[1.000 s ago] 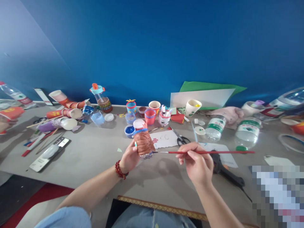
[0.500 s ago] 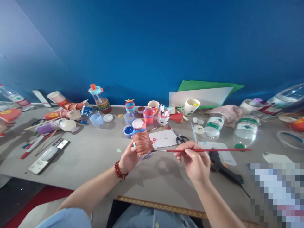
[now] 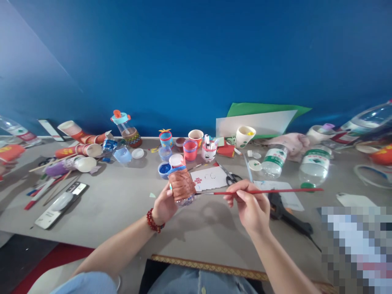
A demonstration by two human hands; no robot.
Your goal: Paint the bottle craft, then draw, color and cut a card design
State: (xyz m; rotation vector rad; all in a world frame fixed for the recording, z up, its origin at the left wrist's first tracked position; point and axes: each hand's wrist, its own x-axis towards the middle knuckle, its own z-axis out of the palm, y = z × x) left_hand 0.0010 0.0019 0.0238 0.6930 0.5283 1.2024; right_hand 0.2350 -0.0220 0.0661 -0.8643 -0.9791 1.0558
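My left hand [image 3: 165, 204] is closed around a small container [image 3: 181, 185], tilted, with a brown painted side, a blue rim and a clear, unpainted end toward me. Some of its far side is hidden behind my fingers. Between the thumb and fingers of my right hand [image 3: 249, 204] is a slim red paintbrush [image 3: 284, 191], held nearly level. Its dark tip meets the container's lower right edge. Just beyond the container stand an open pot of blue paint [image 3: 164, 168] and a white-lidded pot [image 3: 176, 159].
Behind are a red cup [image 3: 190, 150] and a pen holder [image 3: 209, 153]. Scissors [image 3: 232, 178] lie by a white card [image 3: 205, 182]. A black glue gun [image 3: 289, 216] is right, below cut bottles [image 3: 275, 161]. At left lie a phone [image 3: 61, 205] and another person's hand [image 3: 6, 165].
The whole scene has shifted slightly left as the view turned. The brush tip stays at the container's lower edge, and both hands keep their holds.
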